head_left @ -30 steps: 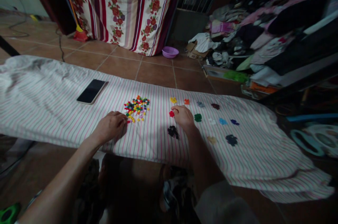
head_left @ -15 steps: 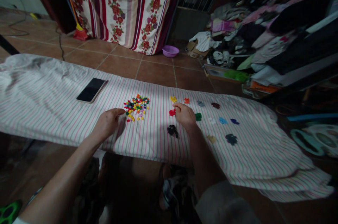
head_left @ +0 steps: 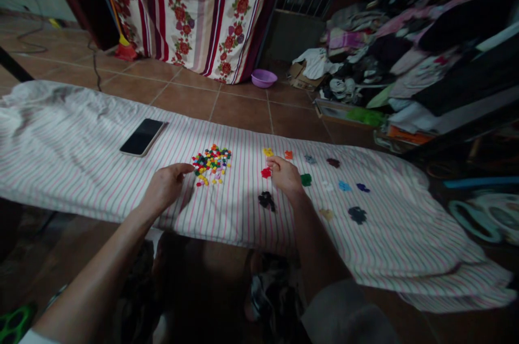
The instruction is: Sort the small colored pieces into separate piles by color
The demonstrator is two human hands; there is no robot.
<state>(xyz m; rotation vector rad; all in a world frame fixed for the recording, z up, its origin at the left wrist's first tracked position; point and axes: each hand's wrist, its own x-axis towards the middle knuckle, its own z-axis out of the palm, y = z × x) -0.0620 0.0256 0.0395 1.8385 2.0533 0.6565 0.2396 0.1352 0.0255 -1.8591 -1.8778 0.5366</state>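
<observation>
A mixed pile of small coloured pieces, like tiny plastic bricks, lies on the striped cloth. At the pile's left edge is my left hand, thumb and forefinger pinched together; what they hold, if anything, is too small to make out. My right hand is also pinched, just right of a red cluster and below a yellow cluster. Its fingertips hide whatever they may hold. Nearby sit a black cluster, an orange cluster and a green cluster.
Further right are grey, brown, white, light blue, dark blue, tan and dark grey clusters. A phone lies left. Beyond the cloth stands a purple basin.
The whole view has shifted slightly. Both hands keep nearly the same pinched poses and places, and the piles look unchanged.
</observation>
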